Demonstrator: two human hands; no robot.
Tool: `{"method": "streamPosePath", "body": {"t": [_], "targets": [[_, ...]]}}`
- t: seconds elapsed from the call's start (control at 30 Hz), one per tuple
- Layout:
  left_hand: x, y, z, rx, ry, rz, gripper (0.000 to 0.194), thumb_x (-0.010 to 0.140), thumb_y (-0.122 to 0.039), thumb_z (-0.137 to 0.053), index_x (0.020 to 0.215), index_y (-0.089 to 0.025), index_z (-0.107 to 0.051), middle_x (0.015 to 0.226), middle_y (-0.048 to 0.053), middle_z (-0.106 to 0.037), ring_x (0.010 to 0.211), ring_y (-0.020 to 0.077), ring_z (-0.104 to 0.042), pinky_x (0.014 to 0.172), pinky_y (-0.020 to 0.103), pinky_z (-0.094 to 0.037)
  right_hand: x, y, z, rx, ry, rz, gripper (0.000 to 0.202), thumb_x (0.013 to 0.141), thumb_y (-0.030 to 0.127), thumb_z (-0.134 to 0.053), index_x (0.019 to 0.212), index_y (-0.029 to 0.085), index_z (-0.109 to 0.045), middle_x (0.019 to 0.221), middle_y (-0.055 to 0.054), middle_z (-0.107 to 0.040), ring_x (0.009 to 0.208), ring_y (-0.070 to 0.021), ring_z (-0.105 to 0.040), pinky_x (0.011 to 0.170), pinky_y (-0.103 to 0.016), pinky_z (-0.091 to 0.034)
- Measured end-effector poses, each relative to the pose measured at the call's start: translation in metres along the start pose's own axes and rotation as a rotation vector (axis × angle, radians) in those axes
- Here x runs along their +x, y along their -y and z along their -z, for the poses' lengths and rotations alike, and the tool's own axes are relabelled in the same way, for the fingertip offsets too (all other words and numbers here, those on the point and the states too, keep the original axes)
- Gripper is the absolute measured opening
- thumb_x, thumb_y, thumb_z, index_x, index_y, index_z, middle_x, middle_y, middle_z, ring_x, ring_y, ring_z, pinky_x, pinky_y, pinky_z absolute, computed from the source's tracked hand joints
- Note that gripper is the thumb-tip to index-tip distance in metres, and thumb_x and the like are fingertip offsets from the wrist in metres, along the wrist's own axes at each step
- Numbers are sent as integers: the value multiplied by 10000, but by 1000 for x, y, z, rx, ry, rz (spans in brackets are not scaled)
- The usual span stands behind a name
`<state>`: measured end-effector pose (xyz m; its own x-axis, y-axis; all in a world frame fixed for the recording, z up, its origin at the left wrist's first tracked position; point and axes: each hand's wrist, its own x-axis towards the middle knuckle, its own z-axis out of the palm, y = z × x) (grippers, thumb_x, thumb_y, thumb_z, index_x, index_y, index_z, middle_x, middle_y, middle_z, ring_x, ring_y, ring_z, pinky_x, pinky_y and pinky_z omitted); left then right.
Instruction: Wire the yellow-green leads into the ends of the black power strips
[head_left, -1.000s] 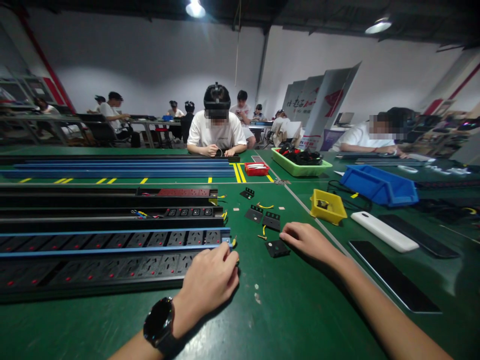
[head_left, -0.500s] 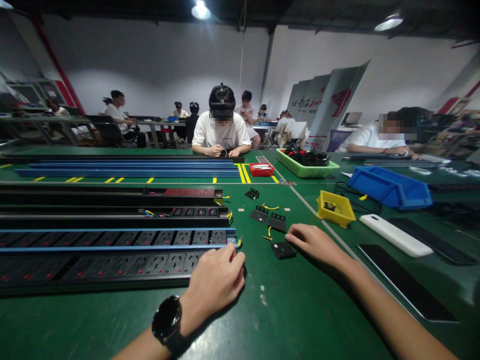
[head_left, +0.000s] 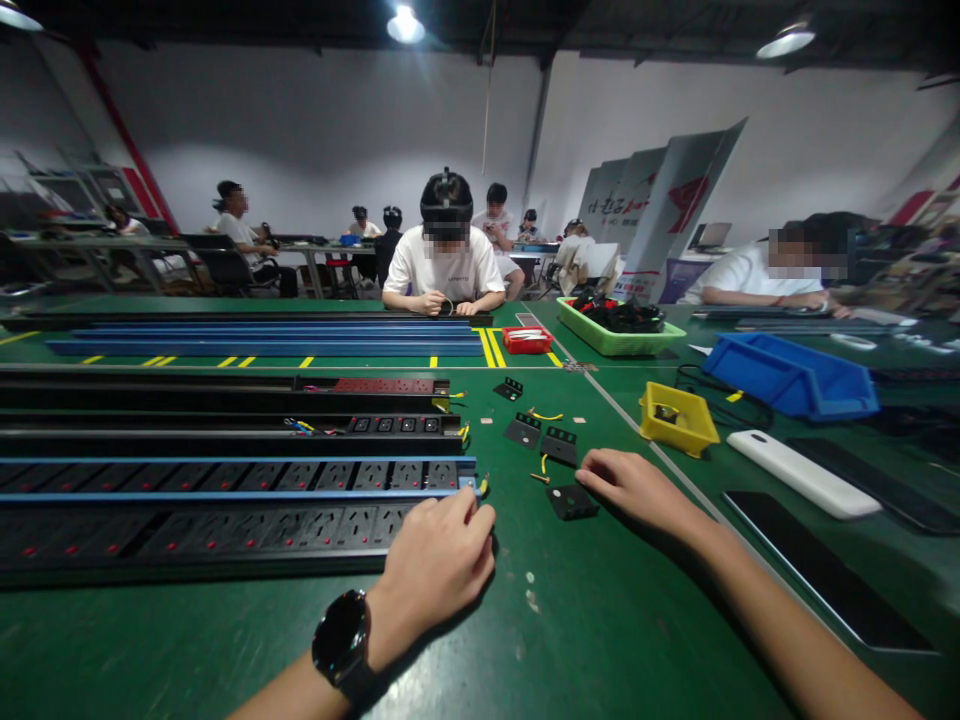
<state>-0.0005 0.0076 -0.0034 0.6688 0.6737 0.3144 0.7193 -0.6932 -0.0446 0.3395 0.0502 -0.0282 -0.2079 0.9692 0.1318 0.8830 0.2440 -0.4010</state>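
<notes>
My left hand (head_left: 441,548), with a black watch on its wrist, is closed at the right end of the front black power strip (head_left: 300,530). Its fingertips reach the end of the blue-edged power strip (head_left: 300,476) behind, where a yellow-green wire (head_left: 484,485) sticks out. What those fingers hold is hidden. Over to the right, my right hand (head_left: 630,485) has its fingers closed at the corner of a small black bracket (head_left: 571,502) on the table. Two more black brackets (head_left: 523,429) (head_left: 559,444) and a short yellow wire (head_left: 541,470) lie just beyond.
Two black housings (head_left: 150,388) (head_left: 150,435) with sockets lie behind the strips, then blue rails (head_left: 262,342). A yellow bin (head_left: 679,420), blue bin (head_left: 787,375), green basket (head_left: 619,340) and red tray (head_left: 526,341) stand farther off. A white power bank-like object (head_left: 802,474) and dark phone-like slab (head_left: 825,570) lie right. Co-workers sit opposite.
The whole view has shifted slightly to the right. Both hands keep nearly the same places against the strips and the bracket.
</notes>
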Motion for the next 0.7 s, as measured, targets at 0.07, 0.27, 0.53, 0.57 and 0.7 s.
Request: {"method": "streamPosePath", "body": {"t": [0.07,0.27,0.53,0.57,0.7], "targets": [[0,0,0,-1,-2,1,76,973,-237,-493,942,-221,-560,945,49,-622,801,216,-622,656,337,-467,0,0,0,2,4,0,325,998,480,-510,884,229,-681,879,-74,-736,801,-245,-661,707,-320,-451],[0,0,-3,1,-2,3,64,961,-230,-509,942,-222,-570,938,43,-623,799,217,-619,652,338,-469,0,-1,0,-6,21,1,332,1005,485,-498,891,224,-668,891,-72,-730,814,-252,-666,718,-329,-452],[-1,2,12,-74,-141,41,360,951,-464,-576,1188,-199,-630,990,74,-634,889,259,-596,717,381,-495,0,0,1,6,35,-2,348,1011,505,-489,874,230,-653,883,-67,-730,819,-258,-675,705,-326,-445],[0,6,17,-78,-161,74,319,961,-448,-553,1134,-200,-654,968,73,-629,884,253,-590,718,374,-489,0,0,2,8,35,-1,348,1011,506,-490,875,232,-655,883,-66,-731,821,-258,-677,705,-324,-445],[2,27,32,-30,-197,268,222,967,-325,-499,949,-210,-688,908,59,-601,874,218,-581,693,322,-453,0,-1,2,6,40,-1,347,1015,507,-488,890,233,-660,898,-68,-736,829,-255,-677,712,-322,-445]]}}
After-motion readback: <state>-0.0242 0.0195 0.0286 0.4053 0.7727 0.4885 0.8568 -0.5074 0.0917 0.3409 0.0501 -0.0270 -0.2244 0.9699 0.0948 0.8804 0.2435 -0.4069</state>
